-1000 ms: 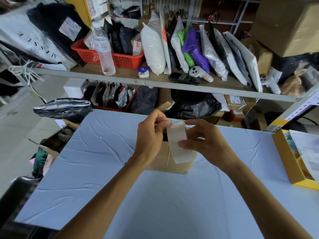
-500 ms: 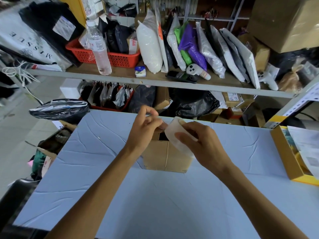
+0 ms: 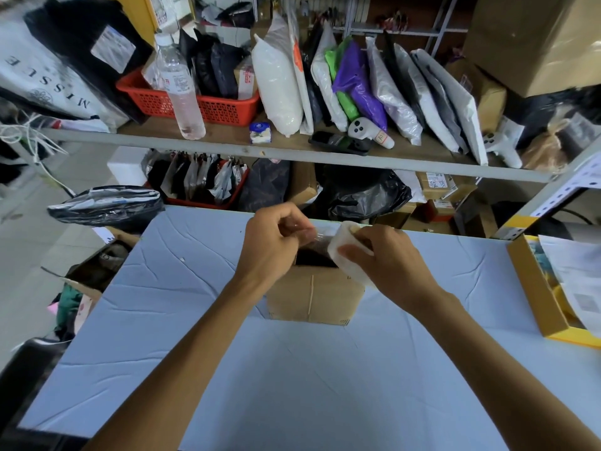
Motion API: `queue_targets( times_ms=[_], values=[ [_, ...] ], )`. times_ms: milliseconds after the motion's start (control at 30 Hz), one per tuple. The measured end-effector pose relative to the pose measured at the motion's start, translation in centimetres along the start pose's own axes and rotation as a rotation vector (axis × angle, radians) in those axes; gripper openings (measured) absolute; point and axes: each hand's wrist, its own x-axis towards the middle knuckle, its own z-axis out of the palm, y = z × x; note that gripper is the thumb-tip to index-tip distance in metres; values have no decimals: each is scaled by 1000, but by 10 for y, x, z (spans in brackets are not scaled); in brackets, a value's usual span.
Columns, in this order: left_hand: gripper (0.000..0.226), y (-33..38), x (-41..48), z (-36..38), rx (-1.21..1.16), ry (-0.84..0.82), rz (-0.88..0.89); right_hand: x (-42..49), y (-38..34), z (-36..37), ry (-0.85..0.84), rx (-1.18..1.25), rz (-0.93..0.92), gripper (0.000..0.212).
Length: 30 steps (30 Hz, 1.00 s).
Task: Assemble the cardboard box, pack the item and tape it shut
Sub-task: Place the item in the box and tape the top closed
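Note:
A small brown cardboard box (image 3: pixel 313 296) stands on the blue table (image 3: pixel 292 385), with something dark showing in its top. Above the box my right hand (image 3: pixel 387 265) grips a roll of clear tape (image 3: pixel 344 245). My left hand (image 3: pixel 273 242) pinches the loose end of the tape (image 3: pixel 313 236), and a short clear strip stretches between the two hands over the box top.
A yellow tray (image 3: pixel 536 297) with papers sits at the table's right edge. Behind the table runs a shelf (image 3: pixel 227 148) with a water bottle (image 3: pixel 179 86), a red basket (image 3: pixel 221 107) and several mailer bags. An open carton (image 3: pixel 97 265) stands on the floor at left.
Both hands have moved up and away from me over the box. The tape roll has turned from upright to tilted, and a short strip is now pulled out between the hands.

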Motion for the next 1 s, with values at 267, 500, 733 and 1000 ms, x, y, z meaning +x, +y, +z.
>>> queue_targets(
  times_ms=[267, 500, 733, 1000],
  values=[
    [22, -4, 8, 0, 116, -250, -199, 3, 6, 6, -16, -22, 156, 46],
    [7, 8, 13, -2, 3, -163, -209, 5, 3, -22, -147, 213, 127, 36],
    [5, 20, 19, -11, -66, -93, -171, 3, 18, -21, -305, 665, 40, 34],
    [11, 16, 20, -36, -65, -172, -251, -1, 42, -23, -469, 852, -127, 9]
  ],
)
